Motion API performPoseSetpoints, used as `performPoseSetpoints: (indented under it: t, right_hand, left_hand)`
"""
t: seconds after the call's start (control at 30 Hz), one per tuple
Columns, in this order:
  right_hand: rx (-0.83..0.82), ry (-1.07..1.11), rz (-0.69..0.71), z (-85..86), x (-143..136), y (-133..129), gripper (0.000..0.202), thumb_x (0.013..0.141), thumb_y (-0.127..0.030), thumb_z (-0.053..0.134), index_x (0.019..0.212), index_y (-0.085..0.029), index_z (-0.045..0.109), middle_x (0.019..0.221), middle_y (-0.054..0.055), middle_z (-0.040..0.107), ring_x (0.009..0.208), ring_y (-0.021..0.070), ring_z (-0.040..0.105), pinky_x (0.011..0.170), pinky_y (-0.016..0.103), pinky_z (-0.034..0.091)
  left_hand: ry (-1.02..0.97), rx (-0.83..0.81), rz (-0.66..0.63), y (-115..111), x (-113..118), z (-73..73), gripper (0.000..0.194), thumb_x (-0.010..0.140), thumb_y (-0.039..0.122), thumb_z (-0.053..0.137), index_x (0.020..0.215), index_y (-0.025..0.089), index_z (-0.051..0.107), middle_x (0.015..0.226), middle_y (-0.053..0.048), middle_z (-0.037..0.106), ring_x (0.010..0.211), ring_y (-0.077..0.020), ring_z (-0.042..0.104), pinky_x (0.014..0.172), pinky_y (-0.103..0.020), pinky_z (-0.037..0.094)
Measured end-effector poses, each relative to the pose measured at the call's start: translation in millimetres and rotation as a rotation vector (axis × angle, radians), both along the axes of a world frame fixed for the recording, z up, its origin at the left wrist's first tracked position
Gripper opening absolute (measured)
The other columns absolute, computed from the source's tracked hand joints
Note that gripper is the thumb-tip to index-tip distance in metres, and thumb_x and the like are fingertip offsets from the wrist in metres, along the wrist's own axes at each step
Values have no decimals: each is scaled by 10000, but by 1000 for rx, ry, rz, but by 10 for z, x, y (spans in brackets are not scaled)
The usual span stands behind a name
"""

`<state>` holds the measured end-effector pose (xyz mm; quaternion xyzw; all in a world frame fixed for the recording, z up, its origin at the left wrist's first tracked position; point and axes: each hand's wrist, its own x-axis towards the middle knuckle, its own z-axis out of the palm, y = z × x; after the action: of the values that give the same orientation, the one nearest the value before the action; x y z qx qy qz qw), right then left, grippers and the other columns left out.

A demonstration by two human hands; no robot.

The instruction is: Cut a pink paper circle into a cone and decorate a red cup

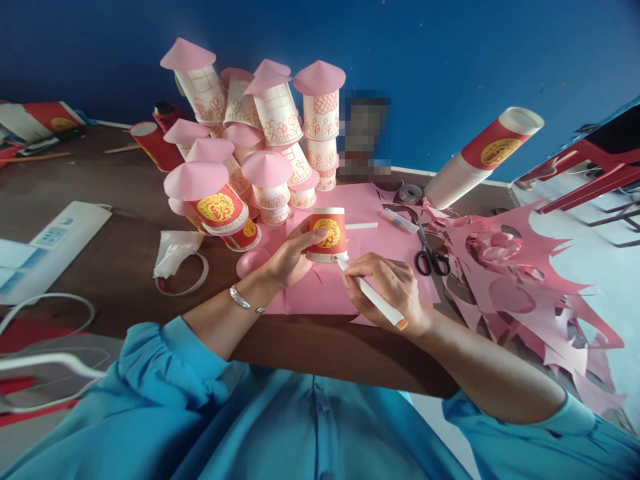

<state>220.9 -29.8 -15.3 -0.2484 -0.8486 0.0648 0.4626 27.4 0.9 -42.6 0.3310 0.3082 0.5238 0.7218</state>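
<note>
My left hand is closed around a red and white paper cup with a round gold emblem, held upside down over the pink paper sheets. In my right hand is a white marker pen with an orange end. Its tip touches, or nearly touches, the white rim at the cup's lower edge. Beyond my left hand stand several stacked paper-cup towers with pink cone roofs, most drawn with red flowers and grids.
Black-handled scissors, a glue stick and a tape roll lie at the right. Pink paper scraps overhang the table's right edge. A long stack of cups leans behind them. At left lies a cut cup ring.
</note>
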Motion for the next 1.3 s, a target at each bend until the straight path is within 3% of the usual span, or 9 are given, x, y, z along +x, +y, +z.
performPoseSetpoints:
  t: [0.3,0.97,1.3]
  right_hand:
    - [-28,-19,25,-3,-6,-24,162,934,-75,617,968,-226,567,736,-4,724,621,140,716,576,240,548]
    - [-22,-25,23,-2,-2,-17,173,931,-70,614,974,-227,558,750,-4,724,615,135,706,578,231,536]
    - [-10,-51,35,8,-7,-11,177,934,-60,626,960,-216,547,727,4,715,632,142,716,571,230,521]
  left_hand:
    - [26,58,-28,-5,-19,-27,251,858,370,774,1056,238,695,975,-36,740,950,-253,720,882,-397,570]
    - [135,76,-14,-14,-16,-32,339,830,425,794,1105,267,673,1067,-45,732,1073,-288,690,903,-391,566]
    - [131,144,-47,-28,-8,-2,229,876,359,761,1068,271,675,958,-8,685,906,-212,661,837,-347,542]
